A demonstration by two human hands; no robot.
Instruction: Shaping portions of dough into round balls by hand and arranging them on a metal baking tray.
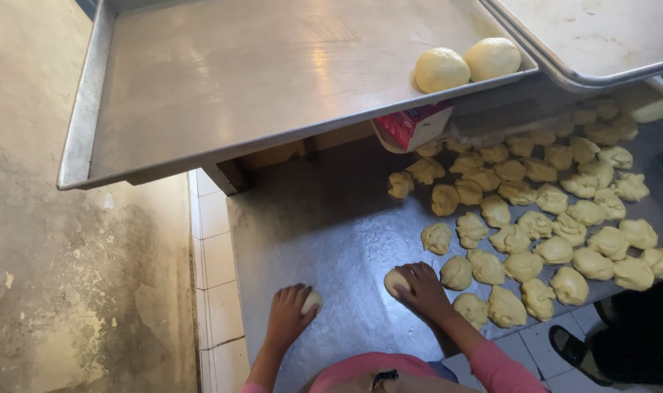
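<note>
Lighting is soft, even daylight of moderate brightness. The large metal tray (273,73) carries a broad pale sheen across its flat bottom, brightest toward its upper right, with no blown-out glare. Directly below the tray lies the deepest shadow, darkening the steel worktop (324,225) under the tray's front rim. The worktop further below the tray shows a dull, streaked reflection. The dough pieces (535,225) to the lower right of the tray cast only short, faint shadows. Focus is acceptable throughout; detail softens slightly at the frame corners. The tray's edges bow mildly, indicating wide-angle distortion.
</note>
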